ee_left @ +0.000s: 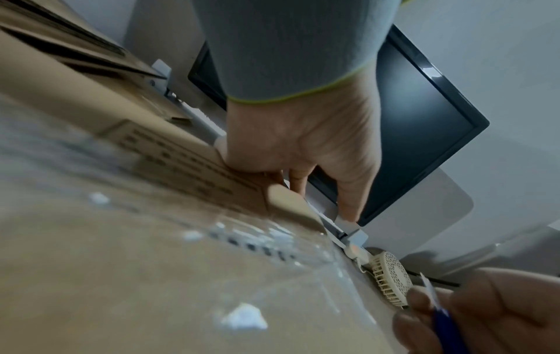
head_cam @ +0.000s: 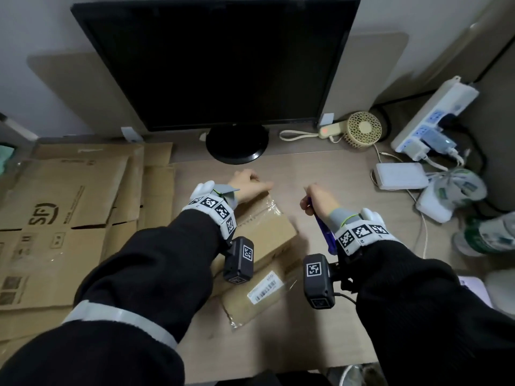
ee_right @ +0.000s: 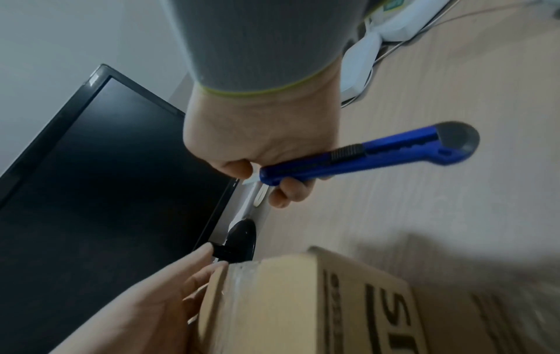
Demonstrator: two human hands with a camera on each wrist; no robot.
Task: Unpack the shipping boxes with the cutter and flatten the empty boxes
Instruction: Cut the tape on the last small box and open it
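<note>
A taped cardboard box (head_cam: 264, 232) is lying on the desk (head_cam: 320, 330) in front of the person, its long axis running diagonally from near left toward far right, one far corner pointing toward the monitor (head_cam: 214, 59). It is resting partly on a second flat box with a shipping label (head_cam: 264, 288) nearer the person.

The left hand (head_cam: 248, 185) is reaching forward over the box's far end, fingers curling down over the far edge and gripping it, thumb stretched along the top edge. The right hand (head_cam: 317, 200) is hovering just right of the box, apart from it, fingers wrapping around the blue cutter (head_cam: 324, 232). The cutter's long axis is running from the fist back toward the wrist, its rounded tail end toward the person.

The right wrist view is showing what the head view is hiding: a short sliver of blade (ee_right: 251, 181) sticking out past the fist, pointing toward the monitor. The left wrist view is showing the clear tape (ee_left: 272, 239) glinting across the box top.

Flattened cardboard (head_cam: 64, 218) is lying stacked at the left of the desk.
</note>
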